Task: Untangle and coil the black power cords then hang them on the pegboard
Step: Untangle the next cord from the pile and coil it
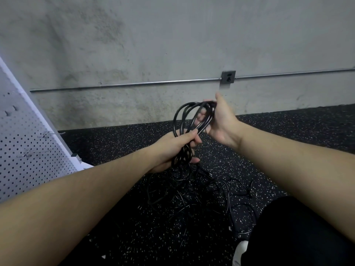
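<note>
- We see two bare forearms reaching forward over a black speckled floor [134, 237].
- Our left hand [171, 148] has its grip clenched around a bundle of black cord loops [184, 120], held in the air.
- Our right hand [221, 121] grasps the top of the same loops, with its fingers curled round the strands.
- More black power cords [221, 191] lie tangled on the floor below the hands, near the middle of the floor.
- A white pegboard [28, 150] with metal hooks [50, 134] leans at the floor's left edge.
- A grey concrete wall [153, 45] stands behind, carrying a metal conduit [124, 84] and an outlet box [228, 77].
</note>
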The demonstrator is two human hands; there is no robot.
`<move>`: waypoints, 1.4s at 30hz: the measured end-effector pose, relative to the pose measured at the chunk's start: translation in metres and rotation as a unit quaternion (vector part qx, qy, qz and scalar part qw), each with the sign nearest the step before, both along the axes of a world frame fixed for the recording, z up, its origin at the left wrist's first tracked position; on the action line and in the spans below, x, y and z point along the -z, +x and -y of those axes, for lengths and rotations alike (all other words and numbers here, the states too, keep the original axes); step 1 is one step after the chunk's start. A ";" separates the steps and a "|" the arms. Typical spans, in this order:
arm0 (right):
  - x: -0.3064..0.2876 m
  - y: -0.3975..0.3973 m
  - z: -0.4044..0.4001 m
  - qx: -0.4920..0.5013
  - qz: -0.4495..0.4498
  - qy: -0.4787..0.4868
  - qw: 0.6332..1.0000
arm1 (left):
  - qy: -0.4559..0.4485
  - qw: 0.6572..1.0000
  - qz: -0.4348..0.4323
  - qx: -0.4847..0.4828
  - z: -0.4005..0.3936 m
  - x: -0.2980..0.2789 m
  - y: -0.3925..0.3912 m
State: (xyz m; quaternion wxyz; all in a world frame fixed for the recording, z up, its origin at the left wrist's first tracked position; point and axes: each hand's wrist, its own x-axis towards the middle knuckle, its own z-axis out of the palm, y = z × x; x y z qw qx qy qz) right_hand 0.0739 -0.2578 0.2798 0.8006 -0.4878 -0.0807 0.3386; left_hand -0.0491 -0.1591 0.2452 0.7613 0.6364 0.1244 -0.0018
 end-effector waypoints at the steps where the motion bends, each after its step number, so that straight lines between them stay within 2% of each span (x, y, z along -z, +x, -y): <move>1: 0.004 0.000 0.003 -0.039 0.011 -0.019 0.999 | -0.013 1.000 0.007 -0.013 -0.001 0.000 0.001; 4: 0.017 -0.002 0.009 -0.183 0.069 -0.126 0.973 | -0.026 0.997 0.046 -0.060 -0.007 -0.004 0.001; 7: 0.027 -0.010 0.013 -0.360 0.148 -0.226 0.893 | -0.021 0.992 0.057 -0.108 -0.014 -0.008 0.002; 9: 0.029 -0.016 0.016 -0.460 0.173 -0.237 0.838 | -0.036 0.985 0.073 -0.150 -0.018 -0.009 0.003; 11: 0.027 -0.021 0.017 -0.510 0.178 -0.230 0.809 | -0.084 0.974 0.096 -0.187 -0.022 -0.011 0.006; 13: 0.028 -0.026 0.014 -0.509 0.173 -0.226 0.813 | -0.118 0.965 0.110 -0.205 -0.026 -0.011 0.007; 15: 0.032 -0.032 0.007 -0.466 0.186 -0.237 0.832 | -0.125 0.962 0.111 -0.218 -0.030 -0.010 0.007; 18: 0.037 -0.041 -0.003 -0.409 0.215 -0.258 0.848 | -0.099 0.963 0.105 -0.229 -0.029 -0.009 0.007; 21: 0.040 -0.042 -0.010 -0.383 0.208 -0.243 0.867 | -0.084 0.959 0.110 -0.246 -0.027 -0.011 0.008; 26: 0.022 -0.037 -0.006 -0.371 0.155 -0.210 0.891 | -0.010 0.934 0.089 -0.346 -0.052 -0.007 0.009; 28: 0.019 -0.034 -0.002 -0.379 0.226 -0.255 0.860 | 0.031 0.929 0.054 -0.364 -0.062 -0.002 0.008; 31: 0.020 -0.030 0.006 -0.403 0.393 -0.361 0.744 | 0.103 0.931 0.016 -0.351 -0.064 0.006 0.004; 33: 0.018 -0.025 0.011 -0.378 0.456 -0.413 0.692 | 0.151 0.930 -0.005 -0.334 -0.064 0.008 0.002; 34: 0.016 -0.021 0.013 -0.345 0.475 -0.423 0.690 | 0.167 0.931 -0.015 -0.323 -0.065 0.008 0.001; 35: 0.014 -0.017 0.015 -0.311 0.481 -0.419 0.704 | 0.180 0.934 -0.024 -0.308 -0.065 0.007 -0.001; 39: 0.009 -0.008 0.023 -0.278 0.396 -0.307 0.819 | 0.284 0.935 -0.055 -0.204 -0.067 0.010 -0.008; 42: 0.011 -0.007 0.024 -0.250 0.362 -0.247 0.863 | 0.287 0.945 -0.073 -0.143 -0.060 0.006 -0.012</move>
